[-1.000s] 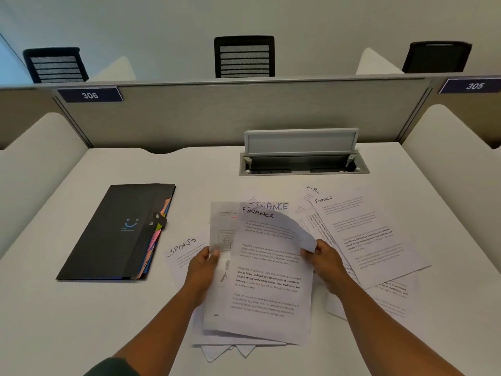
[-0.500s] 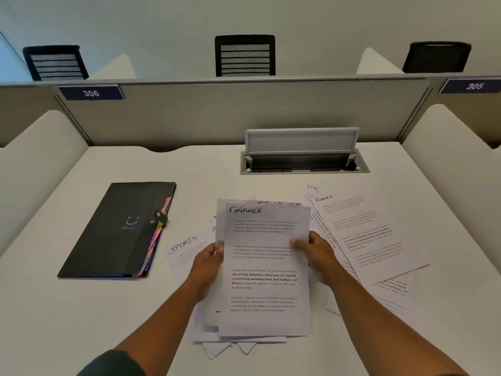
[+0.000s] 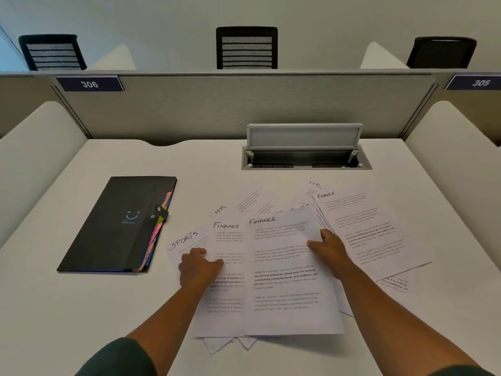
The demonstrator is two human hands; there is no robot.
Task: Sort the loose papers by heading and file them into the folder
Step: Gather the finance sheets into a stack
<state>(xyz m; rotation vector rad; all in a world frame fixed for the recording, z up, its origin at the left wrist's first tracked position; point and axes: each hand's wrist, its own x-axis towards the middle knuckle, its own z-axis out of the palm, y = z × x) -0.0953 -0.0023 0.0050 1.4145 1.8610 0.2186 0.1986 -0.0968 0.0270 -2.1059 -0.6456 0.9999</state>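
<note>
Loose white papers lie fanned out on the white desk [image 3: 81, 308]. My right hand [image 3: 329, 251] grips the right edge of a sheet headed FINANCE [image 3: 287, 272] and holds it a little off the pile. My left hand [image 3: 199, 267] presses on a second FINANCE sheet [image 3: 227, 302] to its left. A SPORTS sheet [image 3: 184, 240] pokes out beyond my left hand. An HR sheet [image 3: 221, 210] shows behind, and another FINANCE sheet [image 3: 366, 229] lies to the right. The black expanding folder [image 3: 116, 223] lies shut at the left, with coloured tabs along its right edge.
An open grey cable hatch [image 3: 306, 156] is set into the desk behind the papers. A grey partition [image 3: 244, 104] with plates 306 and 305 closes the back. White side panels flank the desk. Black chairs stand beyond the partition.
The two FINANCE sheets were stacked between my hands. Now my right hand has drawn the top one rightwards, and my left hand has shifted left and flattened onto the sheet underneath.
</note>
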